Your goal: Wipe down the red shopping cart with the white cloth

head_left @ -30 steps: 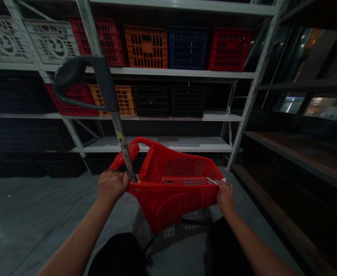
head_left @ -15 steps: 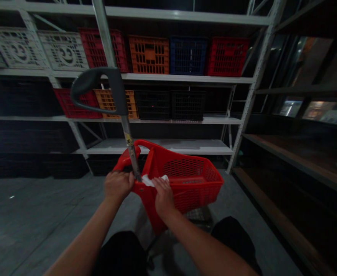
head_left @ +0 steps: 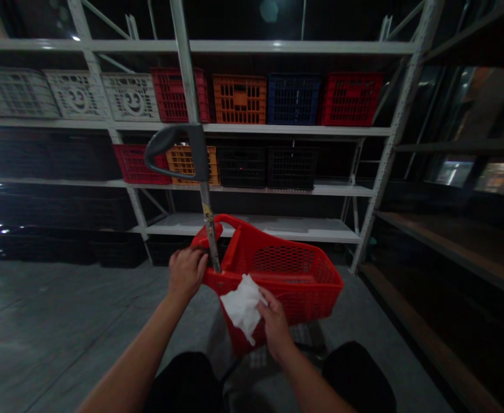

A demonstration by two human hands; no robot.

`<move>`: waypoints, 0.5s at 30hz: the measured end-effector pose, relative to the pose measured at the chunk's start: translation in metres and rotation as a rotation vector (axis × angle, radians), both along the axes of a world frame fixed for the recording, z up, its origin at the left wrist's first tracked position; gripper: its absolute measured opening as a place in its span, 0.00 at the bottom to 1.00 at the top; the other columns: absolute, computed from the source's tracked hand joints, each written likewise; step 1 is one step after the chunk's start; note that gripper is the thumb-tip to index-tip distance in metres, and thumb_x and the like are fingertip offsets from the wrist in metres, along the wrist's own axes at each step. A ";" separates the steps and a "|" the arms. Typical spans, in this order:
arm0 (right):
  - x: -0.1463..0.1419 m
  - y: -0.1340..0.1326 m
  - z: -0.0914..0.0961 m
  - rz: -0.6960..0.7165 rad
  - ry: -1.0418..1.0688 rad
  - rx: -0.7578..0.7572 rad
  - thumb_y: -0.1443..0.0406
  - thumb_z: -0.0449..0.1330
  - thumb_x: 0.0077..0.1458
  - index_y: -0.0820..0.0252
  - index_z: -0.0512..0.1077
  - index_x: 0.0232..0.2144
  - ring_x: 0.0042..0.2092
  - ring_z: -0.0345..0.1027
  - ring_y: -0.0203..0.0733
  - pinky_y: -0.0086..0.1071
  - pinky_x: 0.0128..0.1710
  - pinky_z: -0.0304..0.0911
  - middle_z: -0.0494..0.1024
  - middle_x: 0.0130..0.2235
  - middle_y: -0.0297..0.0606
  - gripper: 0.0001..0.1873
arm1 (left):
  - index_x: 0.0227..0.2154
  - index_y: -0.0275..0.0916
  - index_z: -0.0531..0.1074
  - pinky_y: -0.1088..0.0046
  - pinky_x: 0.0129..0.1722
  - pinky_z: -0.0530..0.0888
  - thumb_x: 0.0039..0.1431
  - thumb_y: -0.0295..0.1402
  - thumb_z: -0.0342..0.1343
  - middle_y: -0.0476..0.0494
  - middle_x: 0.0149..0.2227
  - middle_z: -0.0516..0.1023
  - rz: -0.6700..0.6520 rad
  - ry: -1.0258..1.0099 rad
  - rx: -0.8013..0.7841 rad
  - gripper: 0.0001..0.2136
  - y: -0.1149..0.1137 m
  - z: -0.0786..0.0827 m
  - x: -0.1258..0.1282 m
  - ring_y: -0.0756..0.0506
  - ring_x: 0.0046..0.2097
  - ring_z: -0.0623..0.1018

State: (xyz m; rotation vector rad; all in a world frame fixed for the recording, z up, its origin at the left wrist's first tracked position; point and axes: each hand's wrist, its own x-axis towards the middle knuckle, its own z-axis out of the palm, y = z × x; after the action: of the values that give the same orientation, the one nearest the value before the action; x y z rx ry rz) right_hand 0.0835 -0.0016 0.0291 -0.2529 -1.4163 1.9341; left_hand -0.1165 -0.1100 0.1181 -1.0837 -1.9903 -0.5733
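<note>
A red plastic shopping cart (head_left: 290, 275) with a meshed basket stands in front of my knees. My left hand (head_left: 186, 269) is closed over the near end of the cart's red handle, just left of a metal pole (head_left: 209, 226) rising from the cart. The pole carries a dark grey loop grip (head_left: 196, 152) and a yellow sticker. In my right hand (head_left: 274, 321), a crumpled white wipe (head_left: 243, 307) is pinched at its right edge, hanging spread out before the cart's near side.
Behind the cart, a white metal rack (head_left: 260, 228) holds orange (head_left: 239, 100), blue (head_left: 293, 98), red, white and black crates. At right stands another shelf (head_left: 445, 241) with brown boards. Grey concrete floor (head_left: 62, 321) extends to the left.
My right hand has come off the cart's rim and moved down and right, lifting the wipe, which now hangs spread. My left hand stays at the handle. The view has shifted slightly.
</note>
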 end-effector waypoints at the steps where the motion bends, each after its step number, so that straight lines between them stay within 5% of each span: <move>1: 0.004 0.000 -0.003 0.005 -0.022 0.044 0.62 0.55 0.46 0.60 0.68 0.45 0.45 0.68 0.47 0.39 0.46 0.62 0.75 0.43 0.41 0.21 | 0.38 0.38 0.70 0.59 0.48 0.62 0.58 0.38 0.44 0.37 0.44 0.73 -0.013 -0.028 0.079 0.14 -0.003 -0.001 0.006 0.40 0.47 0.70; 5: 0.017 -0.008 -0.010 0.073 -0.123 0.254 0.63 0.54 0.49 0.58 0.67 0.42 0.42 0.67 0.43 0.35 0.43 0.61 0.74 0.41 0.37 0.15 | 0.46 0.38 0.64 0.58 0.52 0.63 0.53 0.40 0.51 0.37 0.50 0.69 -0.260 -0.252 0.225 0.19 -0.016 -0.023 0.057 0.39 0.52 0.68; 9: 0.025 -0.023 -0.006 0.134 -0.198 0.358 0.66 0.53 0.50 0.57 0.66 0.40 0.42 0.66 0.40 0.31 0.42 0.60 0.73 0.41 0.35 0.13 | 0.52 0.36 0.60 0.67 0.44 0.70 0.43 0.39 0.59 0.38 0.49 0.71 -0.392 -0.795 0.104 0.31 -0.019 -0.061 0.107 0.42 0.46 0.73; 15: 0.042 0.006 0.028 0.311 -0.358 0.531 0.69 0.55 0.48 0.55 0.65 0.48 0.41 0.69 0.40 0.32 0.40 0.62 0.75 0.40 0.36 0.22 | 0.28 0.37 0.73 0.75 0.35 0.70 0.45 0.40 0.57 0.48 0.29 0.78 -0.490 -1.275 -0.144 0.12 -0.033 -0.088 0.121 0.45 0.34 0.75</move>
State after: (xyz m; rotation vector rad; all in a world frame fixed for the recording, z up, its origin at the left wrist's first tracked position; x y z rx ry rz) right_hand 0.1253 0.0042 0.0576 -0.1342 -2.2605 1.7149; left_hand 0.0041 -0.1431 0.0303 -1.4931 -2.8142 -1.7240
